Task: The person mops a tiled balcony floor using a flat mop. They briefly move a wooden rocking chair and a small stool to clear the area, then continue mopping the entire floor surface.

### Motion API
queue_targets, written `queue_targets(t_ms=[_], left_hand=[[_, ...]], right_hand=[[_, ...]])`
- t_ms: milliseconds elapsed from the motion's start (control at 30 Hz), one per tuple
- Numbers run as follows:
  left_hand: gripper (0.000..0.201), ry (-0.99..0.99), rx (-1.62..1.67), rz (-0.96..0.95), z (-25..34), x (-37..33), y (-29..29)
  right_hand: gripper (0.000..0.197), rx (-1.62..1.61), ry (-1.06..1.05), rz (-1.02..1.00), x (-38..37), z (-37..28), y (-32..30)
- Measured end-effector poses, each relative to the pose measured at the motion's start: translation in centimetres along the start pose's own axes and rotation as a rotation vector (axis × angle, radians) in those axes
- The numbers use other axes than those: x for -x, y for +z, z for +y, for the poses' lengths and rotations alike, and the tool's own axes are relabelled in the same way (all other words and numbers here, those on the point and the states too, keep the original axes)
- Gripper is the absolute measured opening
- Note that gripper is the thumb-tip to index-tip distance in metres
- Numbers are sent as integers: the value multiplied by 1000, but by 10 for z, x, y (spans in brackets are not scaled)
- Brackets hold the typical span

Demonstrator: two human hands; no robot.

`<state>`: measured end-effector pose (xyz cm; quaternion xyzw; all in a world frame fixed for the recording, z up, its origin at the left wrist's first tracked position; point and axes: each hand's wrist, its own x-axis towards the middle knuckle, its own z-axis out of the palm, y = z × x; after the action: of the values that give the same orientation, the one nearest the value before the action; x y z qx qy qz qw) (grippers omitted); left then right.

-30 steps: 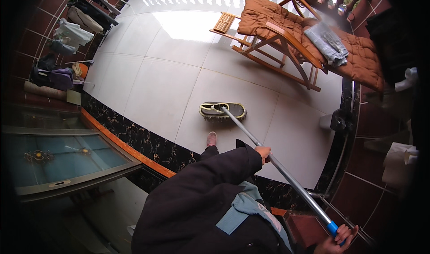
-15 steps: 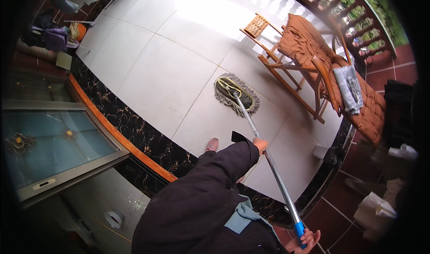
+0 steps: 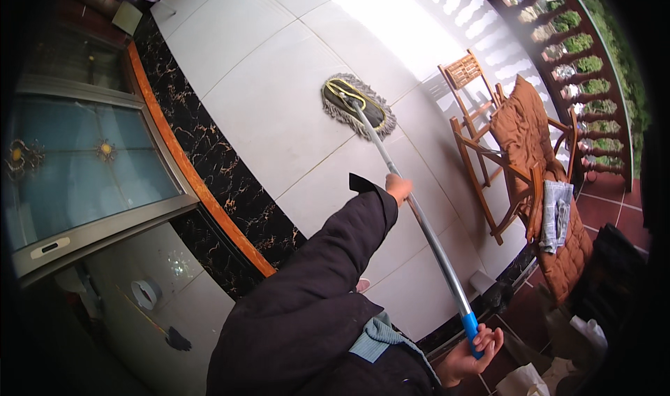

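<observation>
A flat dust mop (image 3: 357,107) with a grey fringe and a yellow-edged top lies on the white tiled floor ahead. Its metal pole (image 3: 433,246) slants down to the right and ends in a blue grip (image 3: 470,323). Reaching out in a dark sleeve, my left hand (image 3: 398,188) is closed round the middle of the pole. My right hand (image 3: 473,355) holds the blue end near the lower edge, its fingers curled loosely about it.
A wooden reclining chair (image 3: 481,179) with a brown cushion (image 3: 522,134) and a folded grey cloth (image 3: 556,214) stands to the right, before a balustrade (image 3: 593,82). On the left are a black marble border (image 3: 202,141), an orange sill (image 3: 174,151) and a glass sliding door (image 3: 91,158).
The mop head has slid a little forward and left on the tiles. My view has turned, so the chair appears lower and farther right. Both hands keep their hold on the pole.
</observation>
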<state>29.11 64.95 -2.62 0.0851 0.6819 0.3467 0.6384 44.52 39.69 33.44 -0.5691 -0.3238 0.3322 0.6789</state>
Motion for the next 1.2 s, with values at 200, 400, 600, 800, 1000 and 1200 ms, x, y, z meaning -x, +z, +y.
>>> queue_targets(t_ms=[200, 400, 600, 800, 1000, 1200], left_hand=[[17, 37, 114, 63, 48, -53, -82], [35, -14, 126, 66, 50, -48, -152], [23, -68, 119, 82, 14, 2, -163], [24, -127, 95, 84, -49, 64, -139], [32, -175, -113, 1, -131, 143, -100], [33, -255, -222, -175, -236, 212, -46]], right_hand=[[31, 129, 2, -178, -26, 31, 94], [26, 150, 6, -348, -29, 35, 117], [29, 190, 39, -408, -19, 2, 99], [27, 164, 22, -465, -3, -31, 29], [24, 151, 34, -420, 26, -65, -78], [23, 162, -3, -395, 55, -106, -197]])
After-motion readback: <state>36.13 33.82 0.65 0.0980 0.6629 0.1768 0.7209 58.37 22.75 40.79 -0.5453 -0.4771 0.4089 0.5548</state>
